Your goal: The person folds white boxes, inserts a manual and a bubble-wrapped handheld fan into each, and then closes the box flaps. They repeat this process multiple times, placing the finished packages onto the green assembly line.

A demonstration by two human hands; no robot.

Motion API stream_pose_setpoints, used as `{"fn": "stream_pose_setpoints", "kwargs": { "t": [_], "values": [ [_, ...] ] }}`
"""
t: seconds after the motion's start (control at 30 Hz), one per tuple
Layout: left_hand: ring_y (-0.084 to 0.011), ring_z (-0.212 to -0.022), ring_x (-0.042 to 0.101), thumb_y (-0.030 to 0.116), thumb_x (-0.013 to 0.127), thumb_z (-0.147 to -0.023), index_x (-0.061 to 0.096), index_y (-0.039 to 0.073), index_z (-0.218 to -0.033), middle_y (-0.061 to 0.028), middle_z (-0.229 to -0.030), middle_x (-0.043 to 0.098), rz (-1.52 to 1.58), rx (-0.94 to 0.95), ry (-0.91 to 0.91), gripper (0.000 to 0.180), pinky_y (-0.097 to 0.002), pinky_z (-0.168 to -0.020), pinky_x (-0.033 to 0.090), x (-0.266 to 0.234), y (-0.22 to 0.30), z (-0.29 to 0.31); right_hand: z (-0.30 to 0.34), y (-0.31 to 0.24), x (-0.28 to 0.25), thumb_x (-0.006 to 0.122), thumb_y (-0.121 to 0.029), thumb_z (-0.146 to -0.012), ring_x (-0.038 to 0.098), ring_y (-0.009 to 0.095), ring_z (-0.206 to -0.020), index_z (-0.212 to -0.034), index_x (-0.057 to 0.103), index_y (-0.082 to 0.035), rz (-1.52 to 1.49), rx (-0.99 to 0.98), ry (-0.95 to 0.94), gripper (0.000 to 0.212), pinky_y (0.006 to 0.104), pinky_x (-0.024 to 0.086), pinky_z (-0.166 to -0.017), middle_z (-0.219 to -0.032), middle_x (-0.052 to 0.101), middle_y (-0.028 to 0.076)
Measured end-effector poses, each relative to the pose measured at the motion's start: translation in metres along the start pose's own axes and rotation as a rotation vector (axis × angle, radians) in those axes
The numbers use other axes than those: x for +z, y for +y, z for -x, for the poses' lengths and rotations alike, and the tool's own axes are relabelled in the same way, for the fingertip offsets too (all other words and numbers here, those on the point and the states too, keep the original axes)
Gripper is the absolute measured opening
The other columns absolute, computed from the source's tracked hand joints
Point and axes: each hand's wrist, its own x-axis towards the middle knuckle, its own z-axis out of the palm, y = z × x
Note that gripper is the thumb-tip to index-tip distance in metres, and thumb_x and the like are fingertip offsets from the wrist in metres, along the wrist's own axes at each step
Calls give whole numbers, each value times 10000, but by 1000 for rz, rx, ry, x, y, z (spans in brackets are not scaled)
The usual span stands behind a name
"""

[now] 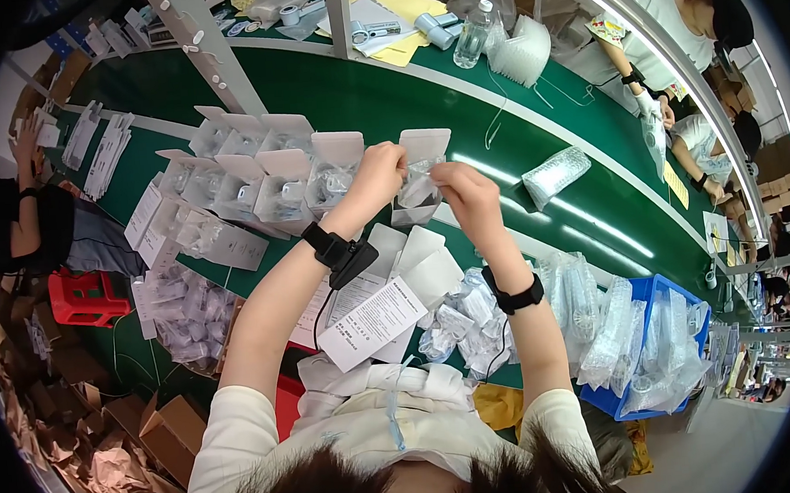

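Note:
An open white carton (pixel 416 214) stands in front of me with its back flap raised and a clear plastic bag (pixel 418 188) in its mouth. At the carton's left rim, my left hand (pixel 378 182) is closed with curled fingers; what it grips is hidden. My right hand (pixel 471 201) pinches the clear bag at the carton's right side. To the left of my left hand stand several open white cartons (pixel 282 198) holding bagged items, some with white-and-blue parts showing. Below my hands lie folded white cartons (pixel 428 267) and a printed leaflet (pixel 373 325).
Small bagged parts (pixel 468 313) are piled near me, with more in a box (pixel 189 320) at left. A blue crate (pixel 655 357) holds bubble-wrapped items at right. One bubble-wrapped item (pixel 556 177) lies on the green belt. A metal post (pixel 207 49) rises beyond the cartons. Co-workers sit nearby.

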Motion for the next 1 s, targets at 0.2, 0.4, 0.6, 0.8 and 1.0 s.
{"fn": "stream_pose_setpoints", "kwargs": {
  "t": [0.2, 0.4, 0.6, 0.8, 1.0],
  "values": [
    [-331, -744, 563, -22, 584, -653, 582, -32, -734, -175, -771, 583, -3, -3, -17, 81, -378, -664, 445, 0, 6, 4, -5, 21, 19, 595, 65, -668, 542, 291, -816, -891, 566, -9, 149, -204, -156, 237, 326, 455, -680, -852, 569, 109],
    [-330, -785, 571, -27, 561, -674, 592, -44, -755, -176, -820, 595, -32, 40, 97, 88, -369, -699, 460, 4, -4, 9, -2, 15, 24, 587, 8, -679, 527, 257, -823, -840, 573, -26, 187, -166, 4, 165, 335, 458, -673, -814, 562, 80],
    [-335, -793, 569, -37, 543, -680, 595, -39, -764, -177, -818, 594, -7, 21, 64, 99, -375, -711, 459, 3, -6, 7, -3, 18, 29, 602, -45, -689, 529, 238, -806, -808, 577, -38, 232, -225, -195, 122, 322, 457, -643, -808, 563, 66],
    [-355, -801, 559, -42, 503, -690, 593, -42, -772, -186, -813, 589, 45, 62, 83, 122, -391, -724, 452, 7, -5, 12, -1, 18, 30, 641, -107, -667, 535, 251, -858, -834, 606, -40, 384, -15, -573, 183, 339, 439, -713, -882, 575, 83],
    [-326, -840, 566, -46, 546, -694, 584, -37, -824, -162, -881, 586, 14, 36, 77, 136, -374, -737, 457, 1, -8, 15, 13, 19, 24, 659, -237, -687, 447, 303, -1076, -1115, 537, -73, 437, -169, -92, 474, 387, 375, -880, -1143, 490, 120]
  ]
}}
